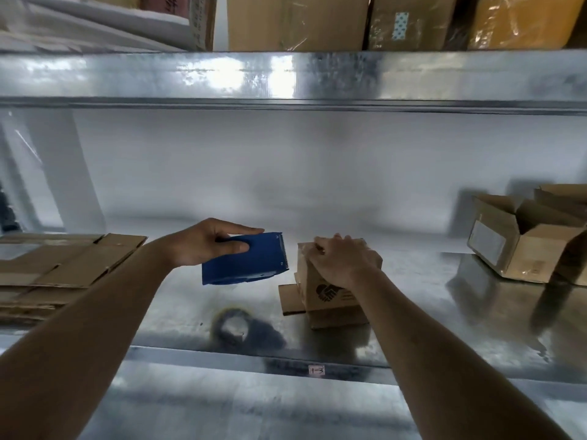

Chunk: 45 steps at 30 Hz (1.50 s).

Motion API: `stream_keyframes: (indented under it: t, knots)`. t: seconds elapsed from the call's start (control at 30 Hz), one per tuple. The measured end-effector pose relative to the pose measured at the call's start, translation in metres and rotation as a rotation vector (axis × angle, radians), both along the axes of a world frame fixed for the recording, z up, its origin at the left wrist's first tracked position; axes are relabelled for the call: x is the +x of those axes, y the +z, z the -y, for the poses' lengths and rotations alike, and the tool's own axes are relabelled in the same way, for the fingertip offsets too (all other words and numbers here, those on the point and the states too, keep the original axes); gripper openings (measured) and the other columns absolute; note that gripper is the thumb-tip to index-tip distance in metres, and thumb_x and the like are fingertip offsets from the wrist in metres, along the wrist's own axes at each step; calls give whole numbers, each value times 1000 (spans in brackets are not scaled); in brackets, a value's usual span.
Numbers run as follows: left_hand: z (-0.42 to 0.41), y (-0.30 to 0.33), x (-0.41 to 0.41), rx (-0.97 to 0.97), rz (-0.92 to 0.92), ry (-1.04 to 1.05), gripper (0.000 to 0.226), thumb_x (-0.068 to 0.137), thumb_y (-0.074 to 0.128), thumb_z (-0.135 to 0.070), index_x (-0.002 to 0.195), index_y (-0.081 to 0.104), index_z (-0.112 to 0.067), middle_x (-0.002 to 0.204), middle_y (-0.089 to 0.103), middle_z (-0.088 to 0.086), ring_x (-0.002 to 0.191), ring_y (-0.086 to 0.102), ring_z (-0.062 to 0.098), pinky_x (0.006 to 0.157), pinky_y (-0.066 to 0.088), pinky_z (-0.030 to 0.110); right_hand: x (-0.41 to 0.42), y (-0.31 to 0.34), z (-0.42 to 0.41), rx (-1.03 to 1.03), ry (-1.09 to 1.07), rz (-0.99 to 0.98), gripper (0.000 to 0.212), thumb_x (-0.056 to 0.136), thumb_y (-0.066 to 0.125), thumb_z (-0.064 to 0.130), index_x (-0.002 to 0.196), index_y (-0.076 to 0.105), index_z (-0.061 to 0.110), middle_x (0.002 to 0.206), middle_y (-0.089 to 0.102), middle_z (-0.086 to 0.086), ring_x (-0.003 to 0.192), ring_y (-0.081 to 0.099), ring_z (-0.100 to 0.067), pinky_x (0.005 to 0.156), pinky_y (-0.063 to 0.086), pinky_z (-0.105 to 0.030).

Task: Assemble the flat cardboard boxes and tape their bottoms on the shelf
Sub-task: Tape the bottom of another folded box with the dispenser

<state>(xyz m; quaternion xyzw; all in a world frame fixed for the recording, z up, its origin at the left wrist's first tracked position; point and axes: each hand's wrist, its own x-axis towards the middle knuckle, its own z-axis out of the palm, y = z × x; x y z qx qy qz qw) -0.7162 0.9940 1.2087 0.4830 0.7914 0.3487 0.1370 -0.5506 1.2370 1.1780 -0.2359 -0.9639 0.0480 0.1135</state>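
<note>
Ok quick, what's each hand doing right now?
Left hand: holding the blue tape dispenser above the shelf.
Right hand: fingers pressing on top of the small cardboard box, gripping nothing.

This is looking like a stockroom or packing area of a warehouse. Galvanised metal shelving (317,328) is running across the whole view, its front edge carrying a small handwritten location label (316,370). Sealed cartons (298,22), some wrapped in glossy tape, are sitting on the tier above. Flattened cardboard boxes (54,268) are lying stacked at the left, opened small boxes (521,239) are standing at the right, and a blue tape dispenser (244,260) is being held over the shelf.
</note>
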Motion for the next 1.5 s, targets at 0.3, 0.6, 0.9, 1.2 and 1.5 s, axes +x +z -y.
stream_keyframes:
  t: [0.3,0.6,0.9,1.2,1.5]
  knots:
    - [-24,-4,-1,-64,-58,38,31,100,65,-40,126,66,-58,129,66,-31,121,63,1,107,51,40,-22,-7,21,-143,-186,-200,43,92,55,61,106,69,23,107,72,-6,114,62,-32,97,45,-41]
    - [-41,13,13,-157,-116,93,31,101,65,-38,131,68,-46,133,65,-21,117,64,8,100,55,34,-39,-10,32,-167,-273,-137,61,89,60,67,131,55,22,146,56,-19,145,39,-45,125,18,-57]
    - [-64,14,44,-324,-543,194,30,99,63,-43,127,71,-37,138,63,-8,117,61,20,94,48,33,-38,-16,53,-88,-276,-60,67,96,65,46,150,34,21,167,19,-30,154,10,-54,127,8,-60]
    - [-51,-3,22,-160,-637,295,34,103,56,-46,135,65,-41,138,65,-12,122,62,20,102,51,42,-29,-23,48,-14,-213,-114,56,109,29,49,155,36,18,166,28,-23,155,20,-45,128,16,-56]
    - [-23,-36,7,243,-355,262,42,98,69,-38,140,64,-36,118,74,-13,95,66,8,80,41,5,-13,-19,32,95,27,-241,30,103,56,42,128,68,29,129,60,-1,117,58,-24,107,44,-39]
